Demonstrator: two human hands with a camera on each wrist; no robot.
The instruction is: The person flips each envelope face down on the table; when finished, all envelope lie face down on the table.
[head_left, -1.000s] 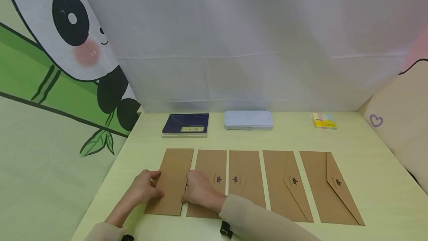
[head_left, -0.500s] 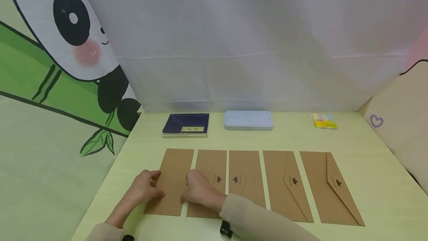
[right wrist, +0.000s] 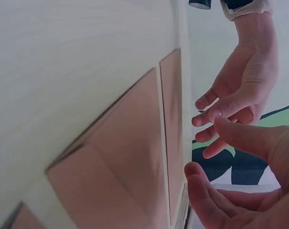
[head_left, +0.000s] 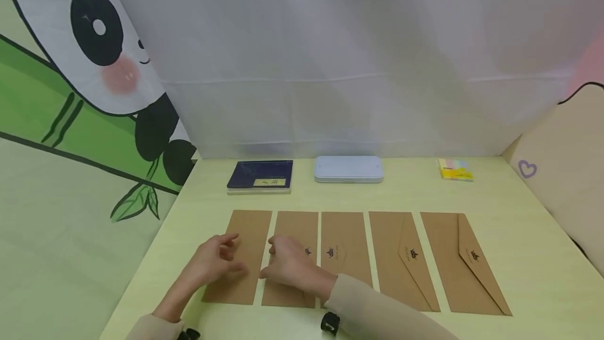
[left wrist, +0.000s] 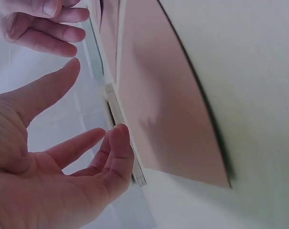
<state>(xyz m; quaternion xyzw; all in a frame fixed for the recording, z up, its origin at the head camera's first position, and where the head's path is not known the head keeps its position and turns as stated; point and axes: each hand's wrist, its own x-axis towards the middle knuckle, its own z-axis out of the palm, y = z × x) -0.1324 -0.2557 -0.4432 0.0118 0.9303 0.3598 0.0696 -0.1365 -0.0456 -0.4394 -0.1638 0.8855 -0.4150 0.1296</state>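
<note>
Hovering now with both hands, nothing in the grasp of either. Left hand (head_left: pixel 211 260) over the plain-faced kraft envelope (head_left: pixel 252 248) at the left end of the row, thumb and fingers well apart and softly bent; right hand (head_left: pixel 292 264) over the second kraft envelope (head_left: pixel 298 226), thumb and bent fingers parted too. Clear of the paper, judging by both wrist views.

Rightward, flat and side by side: third kraft envelope (head_left: pixel 346 240), fourth kraft envelope (head_left: pixel 391 245), fifth kraft envelope (head_left: pixel 443 256), with thin strips of table (head_left: pixel 528 245) between.

Looks like a matter of squaring up the row. Gently, then! Match far and near ends against the neighbour first, then even out the gaps. Nudge with fingertips on opposite long edges, both sides together, to avoid a twist. Press lightly: thin paper, likely quick to slide and apt to buckle under a hard shove.

Mind the right sleeve (head_left: pixel 377 303), stretched over the near end of the third; a probable snag. Best to lift the wrist before any withdrawal. Leave the navy notebook (head_left: pixel 259 173), pale case (head_left: pixel 348 168) and sticky notes (head_left: pixel 455 170) alone, well apart at the back.
</note>
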